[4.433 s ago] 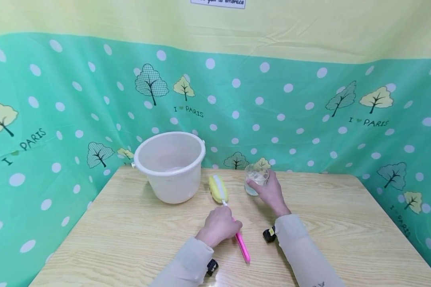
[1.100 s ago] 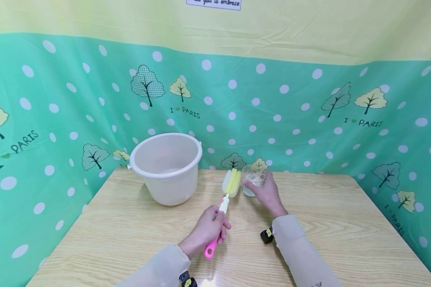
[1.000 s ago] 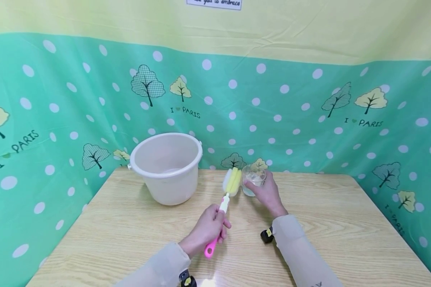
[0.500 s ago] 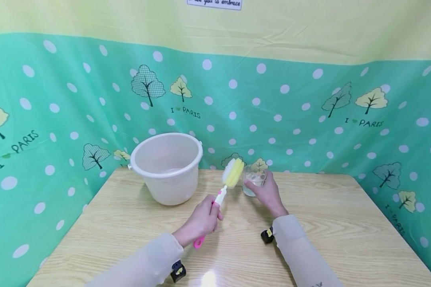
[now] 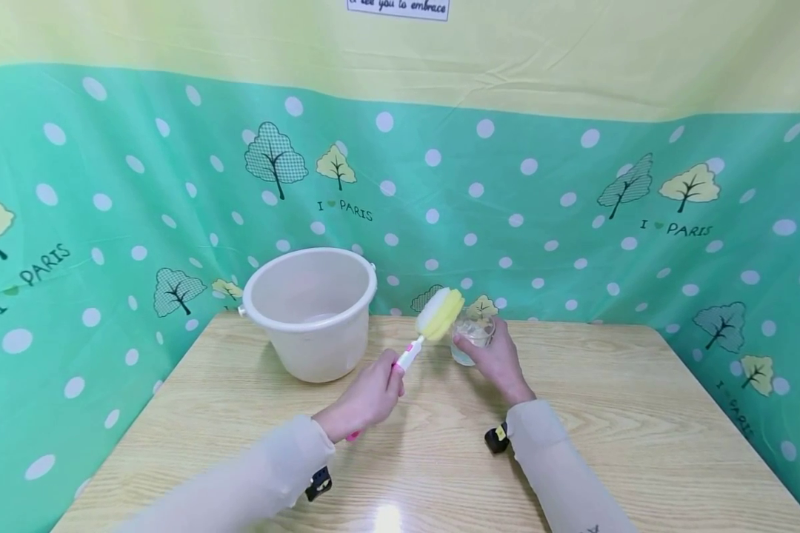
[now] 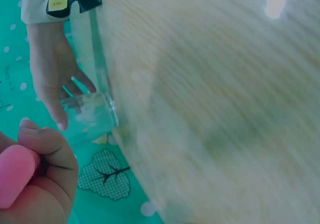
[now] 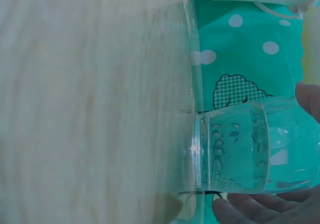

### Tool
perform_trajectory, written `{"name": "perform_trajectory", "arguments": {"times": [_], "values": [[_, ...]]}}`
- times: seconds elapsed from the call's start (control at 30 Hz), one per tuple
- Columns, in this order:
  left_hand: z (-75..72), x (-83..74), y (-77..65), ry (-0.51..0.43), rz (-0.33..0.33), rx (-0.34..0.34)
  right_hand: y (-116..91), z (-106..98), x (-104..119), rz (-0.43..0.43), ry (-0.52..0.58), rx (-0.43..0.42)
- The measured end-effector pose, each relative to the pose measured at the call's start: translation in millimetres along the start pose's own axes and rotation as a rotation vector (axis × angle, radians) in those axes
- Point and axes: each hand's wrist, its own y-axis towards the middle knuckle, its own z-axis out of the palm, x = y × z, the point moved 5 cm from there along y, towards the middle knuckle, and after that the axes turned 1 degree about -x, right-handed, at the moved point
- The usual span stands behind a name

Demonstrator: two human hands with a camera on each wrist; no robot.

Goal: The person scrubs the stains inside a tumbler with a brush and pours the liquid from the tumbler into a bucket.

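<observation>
In the head view my left hand [image 5: 370, 391] grips the pink-and-white handle of a sponge cup brush [image 5: 440, 314]. Its yellow-and-white sponge head is raised above the table, just left of the glass's rim. The handle's pink end [image 6: 16, 176] shows inside the curled fingers in the left wrist view. My right hand [image 5: 500, 359] holds a clear drinking glass [image 5: 468, 342] from its right side, thumb in front. In the right wrist view the glass [image 7: 235, 146] stands upright on the table, partly filled with clear liquid.
A white bucket [image 5: 310, 326] stands at the back left of the wooden table [image 5: 613, 429]. Behind the table hangs a green and yellow printed curtain [image 5: 547, 185], close to the glass and bucket.
My left hand has picked the brush up from the table. Over the last second it moved left and up, the sponge rising toward the glass's rim. The right hand stays on the glass.
</observation>
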Motion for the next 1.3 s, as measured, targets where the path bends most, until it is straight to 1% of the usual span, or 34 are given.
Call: {"name": "perform_trajectory", "arguments": {"times": [0.07,0.23,0.3,0.43,0.53,0.77,0.83,0.97,1.13,1.3], "values": [[-3.0,-1.2,2.1,0.024,0.014,0.002,-0.1,0.0,0.0,0.0,0.004,0.003],[-8.4,-2.1,6.9,0.045,0.002,0.027,-0.6,0.2,0.2,0.003,0.005,0.009],[-10.0,-2.8,8.6,0.065,0.008,0.029,-0.8,0.0,0.6,0.002,0.004,0.008],[-11.8,-5.7,11.6,0.153,0.061,0.009,-2.0,-0.7,0.4,-0.001,0.004,0.012],[-12.6,-8.2,14.1,0.196,0.093,0.007,-1.9,-0.9,0.1,-0.003,0.006,0.01],[-15.4,-13.1,21.2,0.246,0.136,0.034,-1.2,-0.5,0.2,-0.01,0.008,0.006],[-15.1,-14.4,22.5,0.261,0.153,0.039,-1.2,-0.3,0.2,-0.011,-0.001,0.007],[-13.8,-16.5,24.9,0.285,0.167,0.052,-1.0,0.1,-0.5,-0.009,-0.015,0.007],[-12.8,-19.2,29.0,0.294,0.152,0.082,-0.7,0.0,-1.0,-0.011,-0.019,0.005],[-12.5,-20.5,33.0,0.329,0.106,0.13,-0.6,-0.2,-1.3,-0.011,-0.015,0.007]]}}
